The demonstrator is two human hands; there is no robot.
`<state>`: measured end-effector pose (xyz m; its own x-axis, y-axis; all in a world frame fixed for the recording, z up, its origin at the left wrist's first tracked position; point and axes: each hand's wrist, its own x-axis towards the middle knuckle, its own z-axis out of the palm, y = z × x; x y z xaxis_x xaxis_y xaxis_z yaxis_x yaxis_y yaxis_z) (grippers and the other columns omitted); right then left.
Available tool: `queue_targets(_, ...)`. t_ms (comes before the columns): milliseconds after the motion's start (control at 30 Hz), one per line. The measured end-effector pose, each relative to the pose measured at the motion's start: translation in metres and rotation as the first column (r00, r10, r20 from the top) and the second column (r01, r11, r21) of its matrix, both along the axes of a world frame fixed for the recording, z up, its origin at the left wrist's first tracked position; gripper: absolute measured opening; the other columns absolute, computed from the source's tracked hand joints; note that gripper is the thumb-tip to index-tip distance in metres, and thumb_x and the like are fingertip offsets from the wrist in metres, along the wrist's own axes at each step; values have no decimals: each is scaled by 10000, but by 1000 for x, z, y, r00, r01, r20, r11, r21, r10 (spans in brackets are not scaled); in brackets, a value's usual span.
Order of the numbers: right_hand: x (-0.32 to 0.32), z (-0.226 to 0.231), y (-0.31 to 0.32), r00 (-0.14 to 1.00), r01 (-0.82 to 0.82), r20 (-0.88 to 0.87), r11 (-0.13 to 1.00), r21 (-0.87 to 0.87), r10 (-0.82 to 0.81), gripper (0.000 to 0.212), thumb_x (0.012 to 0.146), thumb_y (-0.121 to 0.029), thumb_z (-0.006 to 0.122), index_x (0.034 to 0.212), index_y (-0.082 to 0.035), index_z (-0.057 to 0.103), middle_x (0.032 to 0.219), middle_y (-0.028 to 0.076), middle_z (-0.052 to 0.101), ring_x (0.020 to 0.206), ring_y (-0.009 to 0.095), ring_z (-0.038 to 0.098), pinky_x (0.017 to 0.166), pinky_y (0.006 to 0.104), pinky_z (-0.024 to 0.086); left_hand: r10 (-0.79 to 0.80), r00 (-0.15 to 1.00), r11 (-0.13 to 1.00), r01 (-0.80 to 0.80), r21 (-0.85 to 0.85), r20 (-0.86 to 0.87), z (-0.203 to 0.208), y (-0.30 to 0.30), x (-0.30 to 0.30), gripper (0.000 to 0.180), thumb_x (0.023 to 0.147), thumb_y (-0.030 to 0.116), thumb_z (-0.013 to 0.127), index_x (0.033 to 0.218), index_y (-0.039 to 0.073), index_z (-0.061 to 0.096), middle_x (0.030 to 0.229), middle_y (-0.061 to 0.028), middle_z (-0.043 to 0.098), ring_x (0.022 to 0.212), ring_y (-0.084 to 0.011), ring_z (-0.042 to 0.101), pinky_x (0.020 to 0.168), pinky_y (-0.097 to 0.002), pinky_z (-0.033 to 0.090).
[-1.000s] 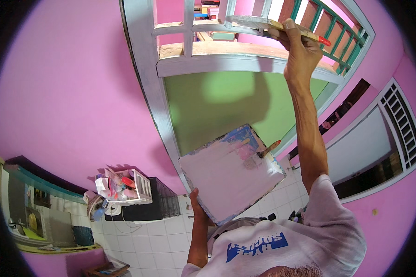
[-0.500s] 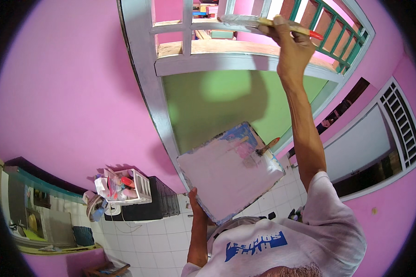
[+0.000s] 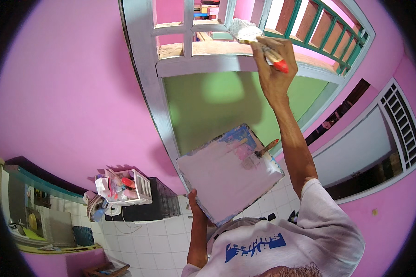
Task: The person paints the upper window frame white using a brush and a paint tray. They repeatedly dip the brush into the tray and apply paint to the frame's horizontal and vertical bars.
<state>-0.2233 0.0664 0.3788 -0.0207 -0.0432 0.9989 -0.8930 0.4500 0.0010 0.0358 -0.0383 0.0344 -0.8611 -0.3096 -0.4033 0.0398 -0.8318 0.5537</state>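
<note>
My right hand (image 3: 277,62) grips a paintbrush (image 3: 259,39) with a red-tipped handle. Its wide bristles, coated in whitish paint, are up at the slatted frame (image 3: 208,64), part of which is light grey-blue and part green. Whether the bristles touch the bar there I cannot tell. Low in front of my body, my left hand (image 3: 198,205) holds the near left edge of a square paint tray (image 3: 217,184) smeared with pale pink-grey paint. A second, smaller brush (image 3: 266,147) lies on the tray's far right part, its handle sticking out past the edge.
Below the slats is a light green panel (image 3: 208,101). On the left, a white basket (image 3: 143,187) of mixed items stands on a black cabinet (image 3: 159,198) against the pink wall (image 3: 69,92). A white door (image 3: 360,147) is at the right, and white floor tiles (image 3: 148,244) lie below.
My right hand has moved left and slightly down with the brush. The brush has turned from lying along the bar to slanting, with its broad side showing. The tray has barely moved.
</note>
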Motion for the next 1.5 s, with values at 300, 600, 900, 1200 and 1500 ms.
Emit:
queue_targets(300, 15, 43, 18, 994, -111, 24, 994, -7, 111, 118, 847, -110, 722, 872, 0, 687, 885, 95, 657, 768, 192, 651, 677, 298, 508, -6, 1000, 1000, 6, -6, -20, 10, -1, 6, 768, 840, 549, 540, 1388, 33, 389, 1277, -159, 498, 1166, -312, 494, 980, -450, 413)
queue_targets(600, 4, 49, 33, 973, -66, 227, 994, 81, 46, 152, 872, -109, 673, 931, 31, 677, 956, 98, 671, 808, 160, 678, 727, 290, 545, -9, 1000, 1000, 9, -17, -25, 14, -1, 7, 779, 848, 561, 538, 1393, 27, 383, 1278, -163, 496, 1180, -304, 490, 986, -445, 414)
queue_targets(900, 5, 39, 53, 999, 15, 41, 965, 260, -26, 172, 841, -39, 674, 1012, -56, 683, 1022, 64, 647, 943, 191, 651, 775, 321, 539, -14, 997, 1000, 12, -27, -77, -2, -3, 2, 818, 840, 585, 544, 1401, 14, 376, 1288, -181, 495, 1170, -318, 500, 975, -447, 430)
queue_targets(1200, 15, 48, 55, 994, 105, -7, 893, 437, -113, 236, 837, -56, 689, 1064, -108, 651, 1046, 48, 675, 877, 220, 691, 730, 320, 552, -13, 999, 1000, 13, -21, -34, 4, 1, 2, 845, 819, 596, 568, 1398, 10, 382, 1290, -181, 500, 1170, -322, 500, 984, -452, 424)
queue_targets(1500, 22, 62, 54, 976, 148, 68, 860, 489, -206, 165, 900, -120, 667, 1048, -48, 656, 1040, 84, 709, 835, 198, 701, 704, 289, 563, -33, 999, 999, 33, -13, -7, 0, 2, 0, 806, 809, 587, 580, 1375, 36, 414, 1268, -170, 509, 1161, -314, 500, 979, -449, 420)
